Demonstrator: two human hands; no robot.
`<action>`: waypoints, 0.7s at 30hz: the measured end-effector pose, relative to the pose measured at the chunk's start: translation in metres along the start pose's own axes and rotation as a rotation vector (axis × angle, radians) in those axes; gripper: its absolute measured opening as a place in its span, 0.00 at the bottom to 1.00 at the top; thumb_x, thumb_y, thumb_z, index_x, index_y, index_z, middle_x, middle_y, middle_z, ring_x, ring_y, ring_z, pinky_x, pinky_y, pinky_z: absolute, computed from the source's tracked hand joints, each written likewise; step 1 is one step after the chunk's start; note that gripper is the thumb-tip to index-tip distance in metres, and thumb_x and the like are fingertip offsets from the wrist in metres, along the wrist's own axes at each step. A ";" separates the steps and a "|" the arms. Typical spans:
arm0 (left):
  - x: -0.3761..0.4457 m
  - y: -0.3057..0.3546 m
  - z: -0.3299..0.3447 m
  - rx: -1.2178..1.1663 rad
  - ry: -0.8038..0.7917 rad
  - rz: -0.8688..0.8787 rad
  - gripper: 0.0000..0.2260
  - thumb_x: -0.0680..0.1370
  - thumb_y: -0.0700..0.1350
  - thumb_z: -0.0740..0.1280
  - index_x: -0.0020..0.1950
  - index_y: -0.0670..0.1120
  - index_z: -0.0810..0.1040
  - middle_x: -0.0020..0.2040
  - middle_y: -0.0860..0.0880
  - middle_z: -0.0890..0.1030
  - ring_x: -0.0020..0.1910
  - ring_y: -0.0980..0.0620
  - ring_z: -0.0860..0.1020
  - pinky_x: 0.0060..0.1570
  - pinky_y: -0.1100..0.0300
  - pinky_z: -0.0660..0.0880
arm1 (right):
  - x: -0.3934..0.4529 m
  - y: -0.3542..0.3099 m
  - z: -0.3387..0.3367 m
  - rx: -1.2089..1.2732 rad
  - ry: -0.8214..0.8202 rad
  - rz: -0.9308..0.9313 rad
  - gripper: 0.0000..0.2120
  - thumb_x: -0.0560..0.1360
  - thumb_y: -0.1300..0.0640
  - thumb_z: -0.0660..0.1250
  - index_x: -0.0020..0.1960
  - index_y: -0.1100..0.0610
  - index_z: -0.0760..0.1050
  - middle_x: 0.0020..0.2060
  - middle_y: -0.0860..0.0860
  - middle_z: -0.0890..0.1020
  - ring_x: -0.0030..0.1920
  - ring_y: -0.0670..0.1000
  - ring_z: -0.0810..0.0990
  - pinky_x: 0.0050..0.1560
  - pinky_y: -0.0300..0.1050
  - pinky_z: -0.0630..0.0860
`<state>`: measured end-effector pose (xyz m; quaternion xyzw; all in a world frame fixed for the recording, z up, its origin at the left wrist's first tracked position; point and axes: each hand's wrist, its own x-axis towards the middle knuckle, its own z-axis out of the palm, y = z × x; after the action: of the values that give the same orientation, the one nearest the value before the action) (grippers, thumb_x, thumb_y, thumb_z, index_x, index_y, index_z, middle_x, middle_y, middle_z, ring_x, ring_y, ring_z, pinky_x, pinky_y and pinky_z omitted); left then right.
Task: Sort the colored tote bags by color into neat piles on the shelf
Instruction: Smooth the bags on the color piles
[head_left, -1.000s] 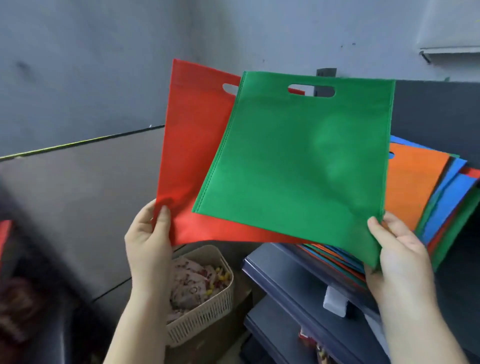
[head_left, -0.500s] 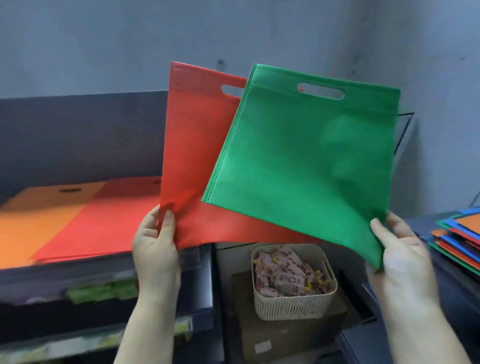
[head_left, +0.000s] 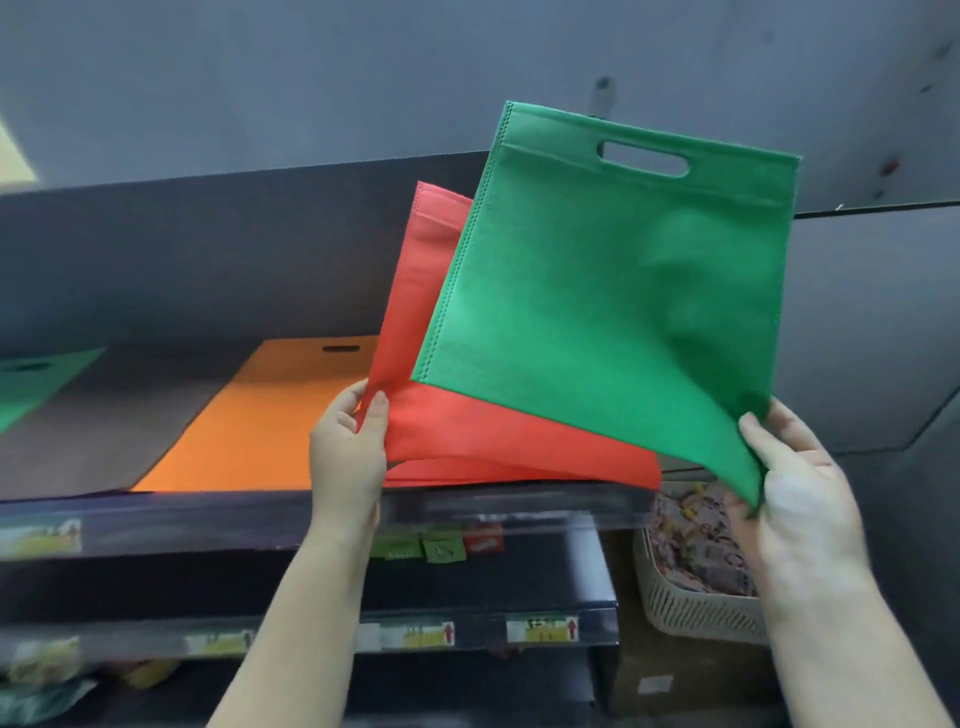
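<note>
Bags, two, held fanned apart for separate placing: red bag pinched by left hand fingers over shelf; green bag corner pinched by right hand.

Grey wall, dark shelving — dim light

The red bag has dropped onto the red pile beside the left hand's fingers; a green pile has come into view.
</note>
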<state>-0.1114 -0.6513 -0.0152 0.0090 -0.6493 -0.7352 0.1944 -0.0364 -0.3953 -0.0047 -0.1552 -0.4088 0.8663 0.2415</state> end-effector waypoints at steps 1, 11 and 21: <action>0.005 -0.001 -0.003 0.019 -0.008 0.008 0.07 0.81 0.41 0.61 0.51 0.52 0.76 0.47 0.49 0.82 0.45 0.50 0.80 0.47 0.56 0.77 | 0.001 0.006 0.005 0.008 0.006 0.005 0.12 0.79 0.67 0.58 0.50 0.54 0.77 0.37 0.46 0.86 0.38 0.43 0.84 0.33 0.33 0.78; 0.038 -0.020 -0.029 0.287 0.088 -0.032 0.06 0.81 0.44 0.62 0.54 0.48 0.77 0.49 0.42 0.82 0.43 0.46 0.80 0.43 0.51 0.76 | 0.023 0.040 0.061 0.038 -0.104 0.017 0.12 0.79 0.68 0.58 0.50 0.55 0.77 0.38 0.48 0.86 0.39 0.45 0.84 0.36 0.34 0.79; 0.022 0.056 -0.119 -0.066 0.208 0.183 0.26 0.78 0.63 0.57 0.61 0.43 0.77 0.53 0.43 0.83 0.52 0.45 0.81 0.48 0.51 0.79 | 0.019 0.108 0.154 0.044 -0.396 0.170 0.12 0.78 0.69 0.59 0.55 0.59 0.78 0.42 0.50 0.86 0.42 0.46 0.84 0.40 0.36 0.79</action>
<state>-0.0853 -0.7758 0.0249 0.0198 -0.5991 -0.7306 0.3270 -0.1557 -0.5417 0.0039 -0.0106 -0.4148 0.9058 0.0856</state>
